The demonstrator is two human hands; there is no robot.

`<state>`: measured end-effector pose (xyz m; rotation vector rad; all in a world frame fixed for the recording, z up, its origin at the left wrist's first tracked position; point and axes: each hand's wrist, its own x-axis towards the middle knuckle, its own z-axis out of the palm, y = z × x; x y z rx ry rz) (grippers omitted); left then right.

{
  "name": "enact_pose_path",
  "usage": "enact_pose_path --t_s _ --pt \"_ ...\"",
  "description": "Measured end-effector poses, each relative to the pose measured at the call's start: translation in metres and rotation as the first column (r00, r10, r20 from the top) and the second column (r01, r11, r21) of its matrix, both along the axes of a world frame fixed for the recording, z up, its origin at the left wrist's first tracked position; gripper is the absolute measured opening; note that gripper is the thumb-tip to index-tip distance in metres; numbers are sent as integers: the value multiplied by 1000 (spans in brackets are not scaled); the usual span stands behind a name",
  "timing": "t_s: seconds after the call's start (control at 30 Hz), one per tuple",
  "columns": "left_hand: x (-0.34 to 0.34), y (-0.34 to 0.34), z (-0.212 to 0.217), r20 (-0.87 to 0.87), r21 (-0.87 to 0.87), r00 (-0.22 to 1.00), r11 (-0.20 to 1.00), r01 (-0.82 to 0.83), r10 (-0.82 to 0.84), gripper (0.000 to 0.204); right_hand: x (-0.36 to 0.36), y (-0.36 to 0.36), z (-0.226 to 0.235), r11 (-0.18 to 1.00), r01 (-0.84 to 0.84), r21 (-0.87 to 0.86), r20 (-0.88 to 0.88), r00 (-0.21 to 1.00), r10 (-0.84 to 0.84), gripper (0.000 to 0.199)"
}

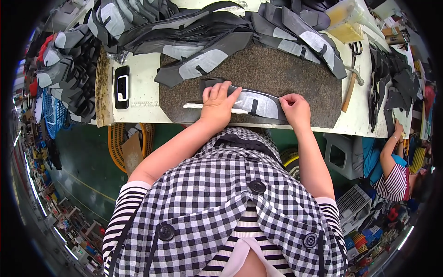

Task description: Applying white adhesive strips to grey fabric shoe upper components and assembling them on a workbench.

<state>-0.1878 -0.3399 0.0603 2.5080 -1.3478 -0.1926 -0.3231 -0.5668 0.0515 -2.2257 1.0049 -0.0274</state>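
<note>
Left hand: fingers together and flat, pressing down on the near-left part of a black-and-grey shoe upper piece; a white strip sticks out just left of the hand from under it.
Right hand: thumb and fingers pinched on the right tip of the same piece.
Piece, place and axis: it lies between the two hands on the mat, long axis across the bench from left to right, the broader black end at the left hand, the narrow end at the right hand; a black strap crosses its grey panel midway between the hands.
Surface under the grip: a dark speckled mat on a pale workbench.
Beyond the hands: piles of like cut pieces fan across the far edge.
Left of the hands: a black phone with a white rectangle on it, lying lengthwise away from the person.
Right of the hands: a wooden-handled hammer, scissors, yellowish clear packets.
Room: green floor below the bench, blue basket far left, another person's arm far right.
</note>
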Motion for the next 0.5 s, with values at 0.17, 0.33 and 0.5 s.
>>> enact_pose_path --t_s 0.17,0.33,0.5 --pt "-21 -55 5 13 -84 945 941 328 -328 51 0 -2 -2 999 -30 12 5 1000 30 14" --pt "-31 -77 -1 11 137 895 887 441 -447 56 -13 -24 -20 935 199 295 180 949 -259 17" --pt "-28 -89 7 6 265 882 851 452 -471 58 -23 -38 -18 557 190 808 294 690 -662 22"
